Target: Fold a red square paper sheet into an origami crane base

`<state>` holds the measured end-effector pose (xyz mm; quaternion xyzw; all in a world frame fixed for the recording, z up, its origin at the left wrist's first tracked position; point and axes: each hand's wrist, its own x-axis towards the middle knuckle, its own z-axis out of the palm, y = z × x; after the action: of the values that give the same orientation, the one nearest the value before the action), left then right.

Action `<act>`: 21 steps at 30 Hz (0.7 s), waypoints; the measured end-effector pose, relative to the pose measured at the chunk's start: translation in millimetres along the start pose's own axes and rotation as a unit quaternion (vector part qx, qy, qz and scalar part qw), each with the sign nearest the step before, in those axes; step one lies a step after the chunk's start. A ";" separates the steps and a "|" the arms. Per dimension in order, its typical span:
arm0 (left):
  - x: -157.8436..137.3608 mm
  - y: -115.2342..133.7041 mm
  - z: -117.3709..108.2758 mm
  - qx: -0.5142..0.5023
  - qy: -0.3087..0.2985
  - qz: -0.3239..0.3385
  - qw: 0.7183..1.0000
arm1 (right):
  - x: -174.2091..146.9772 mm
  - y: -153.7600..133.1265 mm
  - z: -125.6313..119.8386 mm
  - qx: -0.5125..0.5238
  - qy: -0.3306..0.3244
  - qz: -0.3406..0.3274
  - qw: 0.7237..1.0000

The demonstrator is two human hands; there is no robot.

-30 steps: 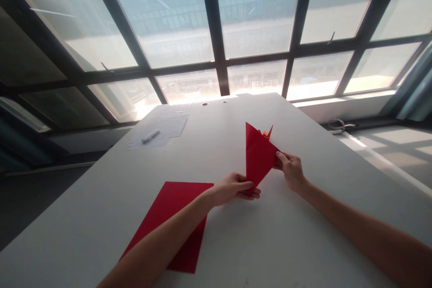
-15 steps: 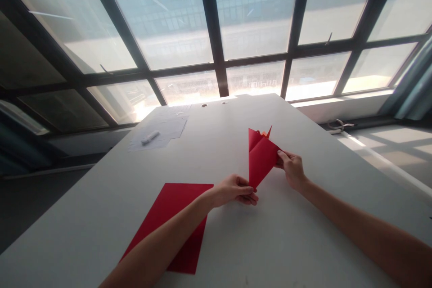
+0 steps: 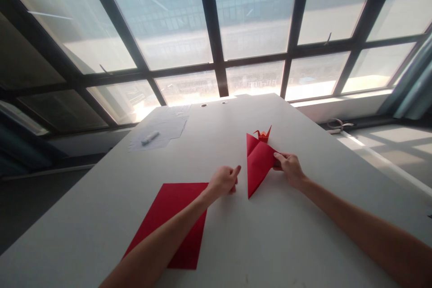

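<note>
My right hand pinches the right corner of a folded red paper between thumb and fingers. The paper is creased into a pointed shape, with its sharp tip down toward me. Left of it and apart from it is my left hand, holding nothing, its fingers loosely curled and the thumb standing away from them. Just behind the folded paper stands a small orange-red paper crane, its lower part hidden. Under my left forearm is a flat red sheet of paper, partly covered by the arm.
The white table stretches away toward large dark-framed windows. White papers lie at its far left with a whitish stick-like object on them. A coiled cable is beyond the table's right edge.
My left hand has let go of the folded paper's lower tip and moved left and slightly up. The folded paper has shifted slightly down, showing more of the crane.
</note>
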<state>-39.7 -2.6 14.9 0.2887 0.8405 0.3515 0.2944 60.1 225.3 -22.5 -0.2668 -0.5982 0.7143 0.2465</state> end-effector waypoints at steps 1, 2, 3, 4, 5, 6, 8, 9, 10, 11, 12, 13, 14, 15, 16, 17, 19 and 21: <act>0.4 0.3 0.5 0.065 0.095 0.038 0.993 | -2.1 -0.9 1.0 -0.022 -0.016 0.006 1.000; 0.7 0.6 2.2 0.116 0.163 0.094 0.975 | -4.4 -1.5 2.1 -0.044 -0.033 0.010 0.998; 0.7 0.6 5.1 0.155 0.193 0.161 0.956 | -6.8 -1.8 3.3 -0.066 -0.052 0.011 0.996; 0.6 0.3 8.8 0.183 0.191 0.227 0.937 | -9.1 -1.8 4.4 -0.086 -0.072 0.007 0.994; 0.4 -0.3 12.9 0.206 0.166 0.283 0.922 | -11.0 -1.6 5.3 -0.106 -0.096 0.002 0.990; 0.1 -1.4 17.1 0.228 0.133 0.321 0.910 | -12.5 -1.2 6.0 -0.128 -0.122 -0.005 0.984; -0.5 -4.8 23.9 0.271 0.065 0.348 0.895 | -13.7 -0.7 6.7 -0.170 -0.162 -0.017 0.972; -0.8 -6.8 26.1 0.290 0.037 0.345 0.892 | -13.4 -0.8 6.7 -0.187 -0.174 -0.021 0.967; -1.1 -8.8 27.4 0.305 0.016 0.339 0.890 | -12.5 -1.1 6.5 -0.200 -0.180 -0.022 0.963; -1.4 -10.4 27.8 0.316 0.002 0.334 0.888 | -11.2 -1.7 6.2 -0.209 -0.184 -0.021 0.960; -1.5 -11.7 27.5 0.324 -0.003 0.329 0.887 | -9.7 -2.4 6.0 -0.214 -0.187 -0.019 0.959; -1.5 -12.4 26.6 0.329 -0.001 0.327 0.886 | -8.1 -3.1 5.7 -0.217 -0.190 -0.016 0.957; -1.2 -12.7 25.4 0.332 0.006 0.328 0.885 | -6.6 -3.8 5.6 -0.221 -0.194 -0.015 0.956; -0.5 -12.8 24.0 0.333 0.017 0.328 0.884 | -5.4 -4.3 5.7 -0.225 -0.197 -0.014 0.954; 0.5 -12.8 22.5 0.334 0.030 0.328 0.883 | -4.6 -4.5 5.9 -0.230 -0.200 -0.013 0.952; 1.8 -13.1 21.1 0.336 0.041 0.328 0.882 | -4.1 -4.5 6.4 -0.234 -0.204 -0.011 0.951; 5.2 -14.8 19.1 0.343 0.046 0.323 0.881 | -4.0 -3.7 8.0 -0.240 -0.215 -0.004 0.946; 8.6 -17.8 18.2 0.349 0.034 0.316 0.881 | -3.9 -2.6 9.7 -0.247 -0.228 0.005 0.942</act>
<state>-37.6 0.6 -11.7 0.6109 0.7824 0.1193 0.0186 56.6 216.1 -18.2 -0.1522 -0.7947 0.5870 0.0265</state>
